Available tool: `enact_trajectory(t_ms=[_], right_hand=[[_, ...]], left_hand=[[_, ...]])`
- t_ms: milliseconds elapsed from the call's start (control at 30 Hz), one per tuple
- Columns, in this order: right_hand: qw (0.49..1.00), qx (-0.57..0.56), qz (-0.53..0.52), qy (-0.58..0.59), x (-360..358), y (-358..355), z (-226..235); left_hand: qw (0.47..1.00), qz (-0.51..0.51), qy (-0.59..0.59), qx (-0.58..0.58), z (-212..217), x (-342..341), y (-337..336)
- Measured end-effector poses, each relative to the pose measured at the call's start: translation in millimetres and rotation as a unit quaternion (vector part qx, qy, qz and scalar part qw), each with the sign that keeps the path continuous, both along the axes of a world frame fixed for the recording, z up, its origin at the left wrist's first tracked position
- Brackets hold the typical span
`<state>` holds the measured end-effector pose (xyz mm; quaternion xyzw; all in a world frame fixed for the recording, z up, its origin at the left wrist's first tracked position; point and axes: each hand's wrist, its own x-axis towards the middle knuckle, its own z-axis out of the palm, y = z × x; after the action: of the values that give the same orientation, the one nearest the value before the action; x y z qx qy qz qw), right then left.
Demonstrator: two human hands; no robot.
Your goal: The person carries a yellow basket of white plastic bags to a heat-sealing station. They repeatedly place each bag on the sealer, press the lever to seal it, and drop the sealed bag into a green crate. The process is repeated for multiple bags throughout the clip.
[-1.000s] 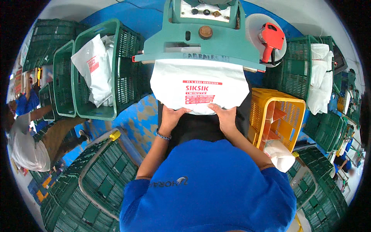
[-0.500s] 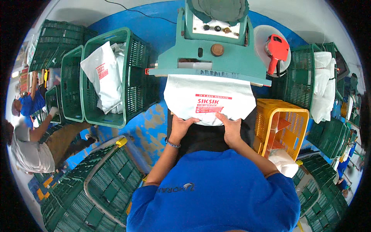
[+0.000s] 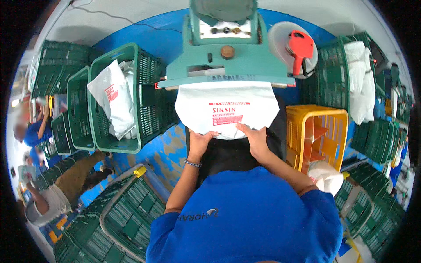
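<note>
Both hands pushed forward, white bag deeper under green sealer

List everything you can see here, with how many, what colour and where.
White bag: one, red print, top edge under the sealing machine.
Sealing machine: one, teal, top centre.
Label gun: one, red, on a white disc right of the machine.
Green crates: many, stacked left, right and below; one at left holds white bags.
Yellow crate: one, right of the bag.
Other people: at least two, far left.
Left hand: on the bag's lower edge.
Right hand: on the bag's lower edge.
</note>
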<state>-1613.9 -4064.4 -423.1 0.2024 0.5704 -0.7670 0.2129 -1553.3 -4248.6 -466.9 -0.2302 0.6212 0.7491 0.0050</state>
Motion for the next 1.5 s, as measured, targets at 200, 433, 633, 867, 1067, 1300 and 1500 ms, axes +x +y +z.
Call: enact_trajectory(t_ms=[200, 433, 633, 867, 1067, 1300, 1500], right_hand=[[0.996, 0.015, -0.025, 0.086, 6.4, 13.0, -9.9], [0.984, 0.053, -0.117, 0.123, 16.1, 59.0, 5.1], [0.98, -0.016, -0.136, 0.143, -9.8, 98.5, 0.0], [0.931, 0.165, 0.016, 0.326, -81.8, 85.9, -4.3], [0.891, 0.26, 0.069, 0.365, -141.8, 62.7, -35.4], [0.985, 0.035, -0.022, 0.17, -125.2, 70.3, -6.3], [0.994, -0.075, -0.052, 0.066, -59.5, 56.6, 28.0]], left_hand=[[0.997, -0.006, 0.074, -0.02, -9.7, -0.6, 1.4], [0.994, 0.029, 0.089, -0.047, -4.6, 0.1, 9.6], [0.994, 0.037, 0.083, -0.06, 4.7, 3.1, 15.9], [0.991, 0.051, 0.096, -0.075, 5.6, 2.5, 19.8], [0.99, 0.036, 0.092, -0.098, 4.7, 2.6, 17.7], [0.996, -0.002, 0.068, -0.066, 6.9, 3.5, 12.2], [0.996, 0.043, 0.035, -0.072, 25.1, -6.5, -22.5]])
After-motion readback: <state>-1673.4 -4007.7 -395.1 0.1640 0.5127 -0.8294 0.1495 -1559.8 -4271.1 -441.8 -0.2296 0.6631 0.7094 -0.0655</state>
